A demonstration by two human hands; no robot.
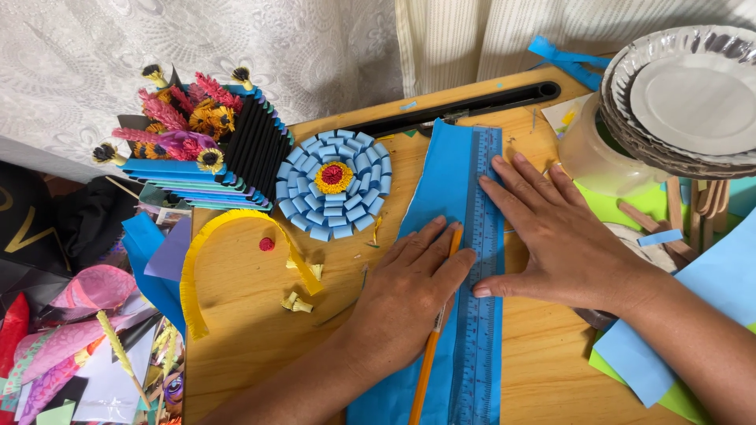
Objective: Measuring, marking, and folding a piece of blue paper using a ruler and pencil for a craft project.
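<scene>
So you're mid-way through ruling a line: your left hand (409, 295) is gripping the orange pencil (431, 354) with its tip pressed up against the edge of the see-through blue ruler (482, 275), and your right hand (563, 236) is spread flat, fingers open, pinning that ruler down. Both sit on the blue paper strip (441, 181), which runs down the middle of the wooden table (260, 315). Looks to me like the line is only partly drawn, so the next stroke needs the ruler kept dead still while the pencil hugs its edge; let the pressure slip and it'll skate on that slick paper.

Containers: a clear plastic tub (591, 157) at the right, can't tell what's inside, with a stack of silver paper plates (685, 102) on top, nothing on the top plate. On the left, a blue paper basket (205, 169) stuffed with paper flowers (185, 118)
</scene>
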